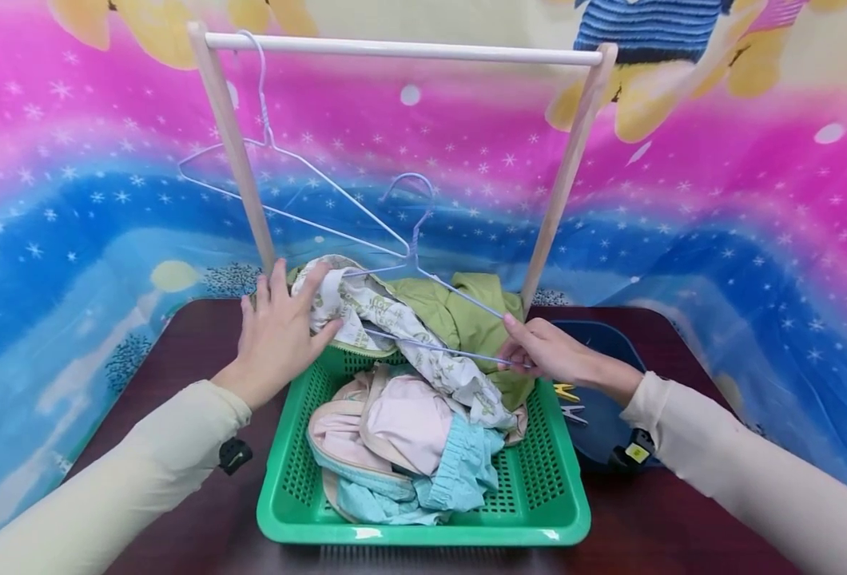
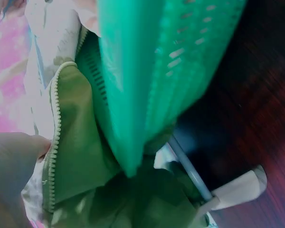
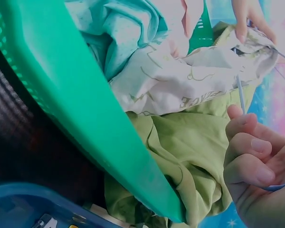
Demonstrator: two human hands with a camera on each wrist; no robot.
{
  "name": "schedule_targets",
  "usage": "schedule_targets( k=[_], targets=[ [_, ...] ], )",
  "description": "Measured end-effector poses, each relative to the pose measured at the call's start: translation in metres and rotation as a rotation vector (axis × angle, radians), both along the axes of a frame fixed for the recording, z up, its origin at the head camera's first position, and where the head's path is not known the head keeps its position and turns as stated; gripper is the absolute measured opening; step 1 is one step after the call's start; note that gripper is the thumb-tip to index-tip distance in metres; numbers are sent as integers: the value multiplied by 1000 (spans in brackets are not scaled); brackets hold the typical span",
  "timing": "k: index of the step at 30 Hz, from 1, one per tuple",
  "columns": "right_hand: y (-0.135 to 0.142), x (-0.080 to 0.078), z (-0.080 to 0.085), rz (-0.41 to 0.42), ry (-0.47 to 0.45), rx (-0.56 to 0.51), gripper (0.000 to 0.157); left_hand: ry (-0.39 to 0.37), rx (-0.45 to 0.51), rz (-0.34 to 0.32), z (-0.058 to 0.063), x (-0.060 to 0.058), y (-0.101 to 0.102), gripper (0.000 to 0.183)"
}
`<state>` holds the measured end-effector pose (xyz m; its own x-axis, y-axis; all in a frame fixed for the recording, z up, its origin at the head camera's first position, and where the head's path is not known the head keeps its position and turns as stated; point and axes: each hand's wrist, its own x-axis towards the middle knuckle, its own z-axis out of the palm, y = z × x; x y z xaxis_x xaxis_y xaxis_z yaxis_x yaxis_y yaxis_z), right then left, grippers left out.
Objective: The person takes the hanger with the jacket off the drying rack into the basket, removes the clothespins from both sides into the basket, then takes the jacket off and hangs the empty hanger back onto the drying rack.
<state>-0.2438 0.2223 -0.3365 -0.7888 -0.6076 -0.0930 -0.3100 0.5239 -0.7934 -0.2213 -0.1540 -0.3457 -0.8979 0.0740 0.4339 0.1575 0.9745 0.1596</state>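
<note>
My right hand (image 1: 556, 351) grips the right end of a lilac wire hanger (image 1: 461, 295), fingers curled round it and thumb on the upper wire. The hanger's left end runs into a green zip jacket (image 1: 434, 307) with a white printed lining (image 1: 395, 319). At the left side of that jacket, my left hand (image 1: 276, 335) pinches the lining between thumb and index finger, the other fingers spread. In the left wrist view, the zip (image 2: 54, 118) runs along the jacket's edge beside the left thumb. The jacket drapes over the far rim of a green basket (image 1: 423, 533).
Pink and turquoise clothes (image 1: 409, 431) lie in the basket. Behind it stands a wooden rack (image 1: 573, 168) with a white rail (image 1: 402, 48), where another lilac hanger (image 1: 323, 164) hangs at left. A dark blue bin (image 1: 610, 335) with clothespins (image 1: 566, 391) sits at right.
</note>
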Motion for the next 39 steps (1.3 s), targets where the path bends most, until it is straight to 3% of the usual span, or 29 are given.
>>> schedule_targets(
  k=[7,13,18,29,39],
  targets=[
    [5,1,2,-11,28,-1,74,-110,51,38,1,3,-12,75],
    [10,2,4,-16,46,13,73,-122,27,40,0,1,-23,73],
    [14,3,5,-32,36,31,74,-115,64,7,-4,-2,-29,69],
    [24,0,2,-45,34,64,74,-51,314,-100,-8,-5,-35,50],
    [38,-1,4,-38,9,44,74,-104,453,-67,0,-9,-37,45]
  ],
)
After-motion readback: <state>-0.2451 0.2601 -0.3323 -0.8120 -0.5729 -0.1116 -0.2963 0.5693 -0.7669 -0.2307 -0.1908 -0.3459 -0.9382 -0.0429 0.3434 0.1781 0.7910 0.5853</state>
